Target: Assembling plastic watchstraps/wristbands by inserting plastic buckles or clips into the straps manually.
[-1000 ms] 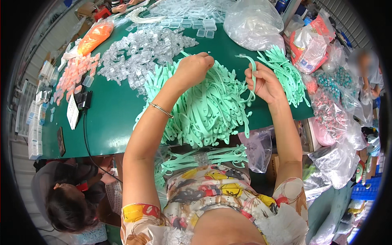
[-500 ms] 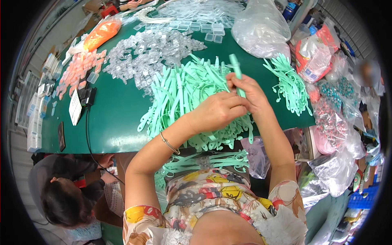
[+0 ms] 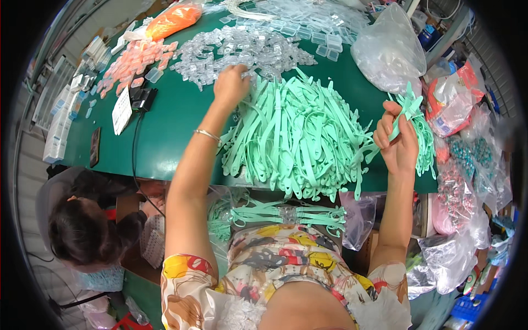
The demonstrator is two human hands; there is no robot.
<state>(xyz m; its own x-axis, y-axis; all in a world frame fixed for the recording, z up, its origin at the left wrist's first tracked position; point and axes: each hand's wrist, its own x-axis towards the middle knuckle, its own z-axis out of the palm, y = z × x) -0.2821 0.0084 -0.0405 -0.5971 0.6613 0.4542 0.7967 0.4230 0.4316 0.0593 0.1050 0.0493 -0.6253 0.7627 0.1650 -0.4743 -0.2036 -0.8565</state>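
Green table [image 3: 170, 137] fills the middle of the head view, its far side cut off by the dark upper rim. Curled fingers hide the fingertips of the left hand [image 3: 231, 87], at the near fringe of the clear pieces [image 3: 236, 49] and just beside the strap pile [image 3: 297, 137]; whether it pinches anything I cannot tell. The right hand [image 3: 397, 144], near the table's right edge, holds a mint strap [image 3: 397, 127] between thumb and bent fingers. Its far part overlaps a smaller strap bundle [image 3: 425, 146] behind, so where it ends, or whether a second strap is held, is hard to make out.

Bare table lies left of the pile along the near edge, as far as the phone [image 3: 95, 147] by the left edge, crossed by a cord [image 3: 135, 148]. Another open patch lies between the pile and the clear bag [image 3: 388, 52] toward the far right corner.

The held strap's long axis slants from the palm toward the far right corner. In the pile, straps on the left run mostly from far to near, many with their ends at the near edge; those on the right fan out toward the right edge. Below the near edge, a lap bundle [image 3: 286, 214] lies left to right, its middle partly covered by something clear.
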